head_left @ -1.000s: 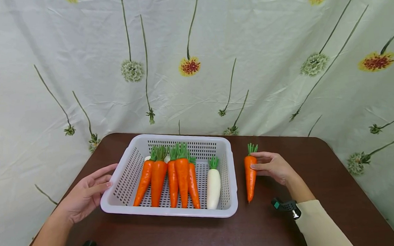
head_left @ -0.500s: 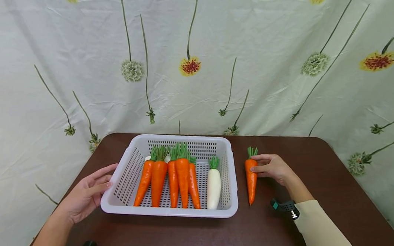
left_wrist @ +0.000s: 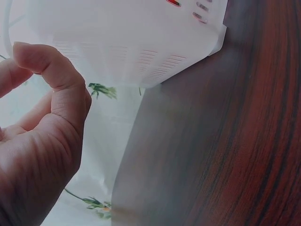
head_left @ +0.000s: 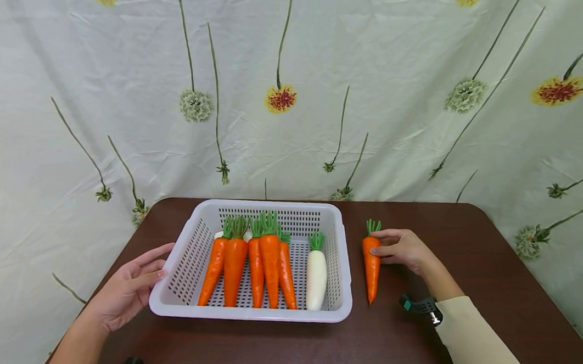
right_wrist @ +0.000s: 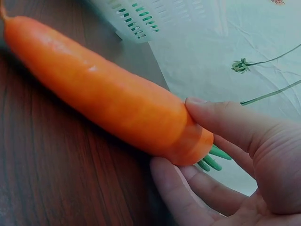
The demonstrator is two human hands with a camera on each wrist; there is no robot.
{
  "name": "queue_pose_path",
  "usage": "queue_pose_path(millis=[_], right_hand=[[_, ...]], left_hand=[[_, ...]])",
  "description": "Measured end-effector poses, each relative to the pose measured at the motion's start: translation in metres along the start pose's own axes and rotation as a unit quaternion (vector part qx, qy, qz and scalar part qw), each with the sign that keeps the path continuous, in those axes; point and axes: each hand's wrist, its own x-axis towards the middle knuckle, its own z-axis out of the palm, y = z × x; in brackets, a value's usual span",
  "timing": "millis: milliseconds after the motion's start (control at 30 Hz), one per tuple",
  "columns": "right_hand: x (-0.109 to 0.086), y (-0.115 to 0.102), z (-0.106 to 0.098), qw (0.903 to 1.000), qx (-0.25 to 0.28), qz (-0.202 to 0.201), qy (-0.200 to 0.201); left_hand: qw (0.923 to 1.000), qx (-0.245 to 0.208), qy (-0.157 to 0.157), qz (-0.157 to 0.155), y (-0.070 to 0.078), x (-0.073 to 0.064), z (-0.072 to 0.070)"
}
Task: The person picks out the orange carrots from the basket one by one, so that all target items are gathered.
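My right hand (head_left: 399,249) pinches an orange carrot (head_left: 372,266) near its green top, thumb on one side and fingers on the other. In the right wrist view the carrot (right_wrist: 108,101) lies low along the dark tabletop, its tip pointing away from the hand (right_wrist: 244,160). To its left stands a white perforated plastic basket (head_left: 249,314). Several carrots (head_left: 234,265) lie side by side in it, with a white radish (head_left: 316,279) apart at the right. My left hand (head_left: 129,286) has its fingertips at the basket's left rim, the fingers loosely extended.
The dark brown wooden table (head_left: 261,354) has rounded far corners. A pale cloth with printed flowers (head_left: 395,88) hangs right behind it. White rounded ends (head_left: 218,234) show behind the carrot tops in the basket, mostly hidden.
My right hand and the carrot shifted slightly towards me in the first half second, then stayed put. The left hand and the basket have not moved.
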Motion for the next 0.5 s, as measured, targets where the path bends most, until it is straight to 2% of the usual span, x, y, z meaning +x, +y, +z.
queue_pose_path(millis=[500], right_hand=[[-0.0037, 0.0023, 0.0006, 0.9996, 0.010, 0.003, 0.027]], left_hand=[[1.0000, 0.007, 0.001, 0.003, -0.0011, 0.0001, -0.0007]])
